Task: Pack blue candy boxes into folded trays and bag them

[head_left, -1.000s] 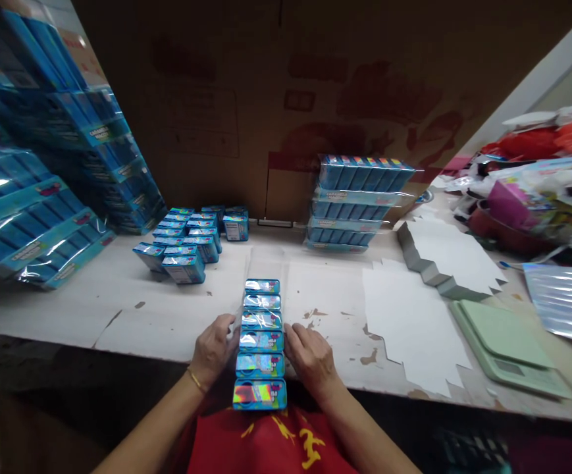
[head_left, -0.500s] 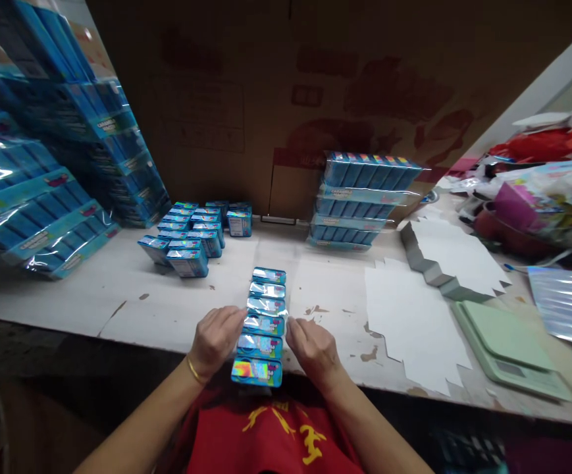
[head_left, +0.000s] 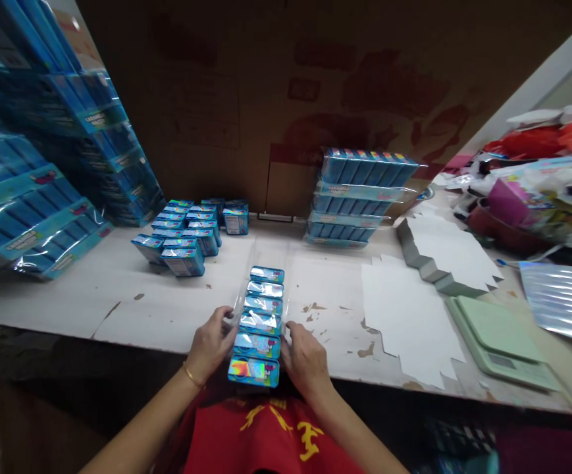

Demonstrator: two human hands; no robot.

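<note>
A row of several small blue boxes [head_left: 260,322] with shiny printed tops runs away from me, its near end at the table's front edge. Clear plastic film [head_left: 272,252] surrounds the far part of the row and extends beyond it. On the left side, my left hand [head_left: 211,342] has its fingers curled, with thumb and fingertips at the film's edge. Opposite it, my right hand [head_left: 306,355] grips the film's right edge, its index finger bent and its thumb close to the boxes. The undersides of the boxes are hidden.
Loose blue boxes [head_left: 182,240] stand back left, beside tall stacks of wrapped packs [head_left: 43,217]. Another wrapped stack [head_left: 359,197] stands before a large cardboard box [head_left: 191,118]. White card sheets [head_left: 409,316], a pale green scale [head_left: 503,339] and silvery sheets [head_left: 562,296] lie right.
Both hands have loosened from tight pinches and slid slightly nearer to me along the row. The clear film now spreads wider on both sides of the boxes. The view has shifted slightly.
</note>
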